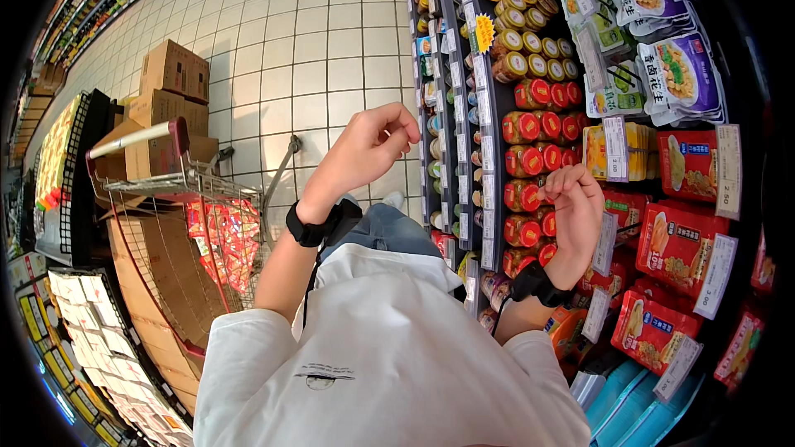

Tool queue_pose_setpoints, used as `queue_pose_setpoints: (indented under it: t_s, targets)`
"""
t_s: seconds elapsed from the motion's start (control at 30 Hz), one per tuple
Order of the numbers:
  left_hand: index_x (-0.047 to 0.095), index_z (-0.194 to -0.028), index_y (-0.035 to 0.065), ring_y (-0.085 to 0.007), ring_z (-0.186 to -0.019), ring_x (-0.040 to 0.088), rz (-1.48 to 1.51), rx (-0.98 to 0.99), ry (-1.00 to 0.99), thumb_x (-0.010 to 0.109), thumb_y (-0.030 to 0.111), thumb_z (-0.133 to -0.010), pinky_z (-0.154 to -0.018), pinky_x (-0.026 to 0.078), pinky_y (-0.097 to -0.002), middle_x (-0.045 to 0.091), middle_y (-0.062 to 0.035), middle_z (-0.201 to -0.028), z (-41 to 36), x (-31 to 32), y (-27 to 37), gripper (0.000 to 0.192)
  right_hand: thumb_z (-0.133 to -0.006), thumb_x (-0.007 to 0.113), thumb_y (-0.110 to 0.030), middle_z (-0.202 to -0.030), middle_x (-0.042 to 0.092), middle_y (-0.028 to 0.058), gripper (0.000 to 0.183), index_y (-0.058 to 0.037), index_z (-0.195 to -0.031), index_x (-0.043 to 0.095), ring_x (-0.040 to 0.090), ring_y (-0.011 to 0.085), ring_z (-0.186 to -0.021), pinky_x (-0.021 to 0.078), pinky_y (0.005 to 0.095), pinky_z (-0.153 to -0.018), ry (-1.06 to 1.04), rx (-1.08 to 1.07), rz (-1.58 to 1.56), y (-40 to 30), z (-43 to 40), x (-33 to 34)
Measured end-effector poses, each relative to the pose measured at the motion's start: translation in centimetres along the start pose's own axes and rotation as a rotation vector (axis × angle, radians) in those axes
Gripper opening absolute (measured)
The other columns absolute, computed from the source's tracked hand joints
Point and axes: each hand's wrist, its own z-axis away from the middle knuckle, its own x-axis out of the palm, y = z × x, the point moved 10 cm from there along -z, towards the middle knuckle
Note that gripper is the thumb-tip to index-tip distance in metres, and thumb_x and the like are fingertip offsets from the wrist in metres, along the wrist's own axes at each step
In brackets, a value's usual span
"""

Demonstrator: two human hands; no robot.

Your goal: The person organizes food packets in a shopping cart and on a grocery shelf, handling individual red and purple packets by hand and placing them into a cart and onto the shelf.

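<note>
My left hand [375,144] is raised over the aisle floor, in front of the shelf edge. Its fingers curl loosely toward the thumb, and I see nothing in them. On the right, my right hand [574,211] is bent at the wrist beside a row of glass jars with red lids [522,161]. Its fingertips overlap one red-lidded jar [520,196] in the view; whether they touch it I cannot tell. The fingers are loosely bent with nothing visible between them. Just beyond this hand hang red food pouches [674,251] and yellow packets [627,152].
Behind my left arm stands a metal shopping cart [180,180] with red packets [225,239] inside. Cardboard boxes [174,74] are stacked beside it. Price-tagged shelf edges [487,161] run along my right side. Gold-lidded jars [510,65] and purple-white pouches [680,74] are farther up.
</note>
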Motion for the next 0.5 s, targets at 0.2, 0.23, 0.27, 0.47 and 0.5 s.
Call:
queue_pose_setpoints:
  t_s: [0.2,0.23,0.27,0.47,0.5]
  targets:
    - [0.054,-0.085,0.0001,-0.0098,-0.071,0.055,0.082,0.063,0.065,0.044,0.001,-0.088,-0.067,0.049,-0.0251,0.054,-0.0015,-0.078,8.3,-0.9,-0.8,0.011,-0.092,0.046,0.004,-0.076,0.056,0.0072,0.016,-0.0025,-0.077,0.05,0.056,0.0158,-0.07,0.0524,0.0324,-0.067,-0.089,0.001,0.08,0.5,5.3,4.4]
    - [0.053,-0.085,0.0002,-0.01,-0.071,0.055,0.068,0.06,0.093,0.043,0.001,-0.088,-0.066,0.049,-0.0252,0.054,-0.0015,-0.077,10.5,-1.8,-1.3,0.011,-0.091,0.047,0.004,-0.075,0.055,0.0067,0.016,-0.0027,-0.077,0.049,0.055,0.0154,-0.069,0.0523,0.0326,-0.068,-0.106,0.014,0.084,1.0,6.3,5.7]
    - [0.053,-0.084,0.0004,-0.0102,-0.071,0.055,0.062,0.055,0.131,0.042,0.002,-0.088,-0.066,0.048,-0.0254,0.053,-0.0015,-0.077,12.7,-2.4,-1.8,0.012,-0.091,0.047,0.004,-0.075,0.055,0.0067,0.016,-0.0027,-0.077,0.049,0.055,0.0154,-0.069,0.0523,0.0326,-0.068,-0.138,0.017,0.103,1.2,7.1,6.8]
    - [0.054,-0.081,0.0016,-0.0097,-0.066,0.055,0.117,0.028,0.46,0.043,0.008,-0.086,-0.062,0.047,-0.0247,0.052,-0.0014,-0.072,32.2,-7.7,-6.4,0.013,-0.09,0.048,0.005,-0.073,0.053,0.0054,0.017,-0.0043,-0.076,0.048,0.054,0.0157,-0.07,0.0512,0.0327,-0.069,-0.417,0.056,0.096,6.1,14.7,17.4]
    - [0.054,-0.081,0.0017,-0.0095,-0.066,0.055,0.12,0.034,0.5,0.043,0.008,-0.086,-0.062,0.046,-0.0247,0.052,-0.0014,-0.072,36.0,-8.3,-7.5,0.014,-0.091,0.049,0.004,-0.074,0.053,0.0054,0.017,-0.0046,-0.077,0.049,0.054,0.016,-0.071,0.0512,0.0335,-0.069,-0.479,0.075,0.098,7.2,16.7,20.0]
